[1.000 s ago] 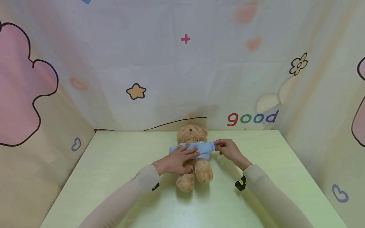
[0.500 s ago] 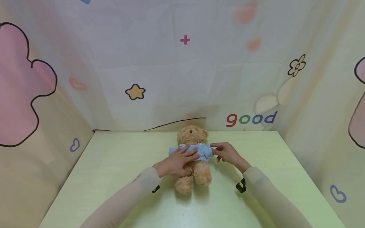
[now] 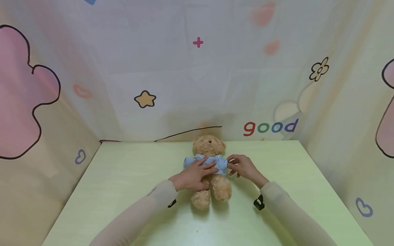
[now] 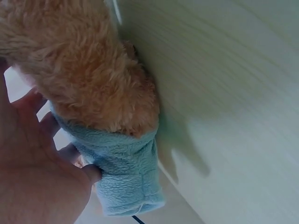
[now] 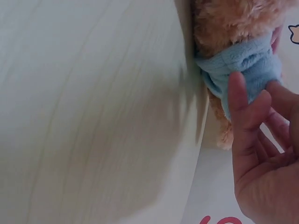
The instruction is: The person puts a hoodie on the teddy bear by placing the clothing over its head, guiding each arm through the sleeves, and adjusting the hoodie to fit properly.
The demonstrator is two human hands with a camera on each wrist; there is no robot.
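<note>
A light brown teddy bear [image 3: 209, 147] lies on its back at the far side of the table, wearing a blue sweater [image 3: 221, 164]. My left hand [image 3: 192, 176] rests on its belly with fingers spread across the sweater front. In the left wrist view, the left hand [image 4: 37, 163] lies beside the bear's furry leg [image 4: 88, 65] and the sweater's left-side sleeve [image 4: 131, 186]. At the other side, my right hand [image 3: 244, 167] pinches the end of the right-side sleeve [image 3: 224, 162] between thumb and fingers. The bear's arm inside that sleeve is hidden.
The pale green table [image 3: 138, 205] meets a printed cloth backdrop [image 3: 172, 75] just behind the bear's head. Cloth walls [image 3: 344, 136] close in both sides. A black wrist device [image 3: 259, 203] hangs under the right cuff.
My right hand has moved a little nearer and inward, and the right-side sleeve sticks out less. The bear's head has turned slightly rightward. My left hand stays on the belly.
</note>
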